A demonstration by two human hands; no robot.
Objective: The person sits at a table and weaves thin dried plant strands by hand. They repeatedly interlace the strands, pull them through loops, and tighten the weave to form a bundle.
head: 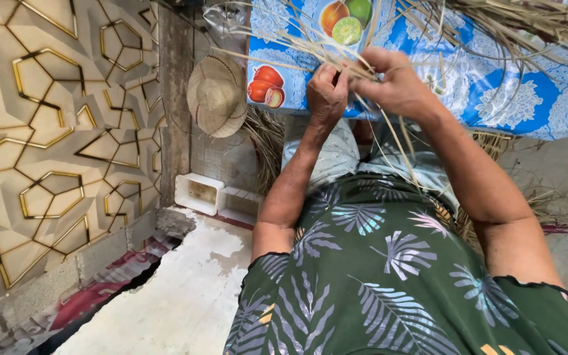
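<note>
Dry palm strips were pinched between the left hand and right hand, both closed tight, at the upper centre of the frame. The strands would best be kept taut and evenly crossed. A fruit-printed blue cloth lay behind, and a woven hat was hung at upper left.

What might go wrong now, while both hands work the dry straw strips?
1. The left hand and right hand pinch thin straw strips; a hard pull may snap them or cut skin.
2. Loose strands on the blue tablecloth cross each other and may tangle.
</note>
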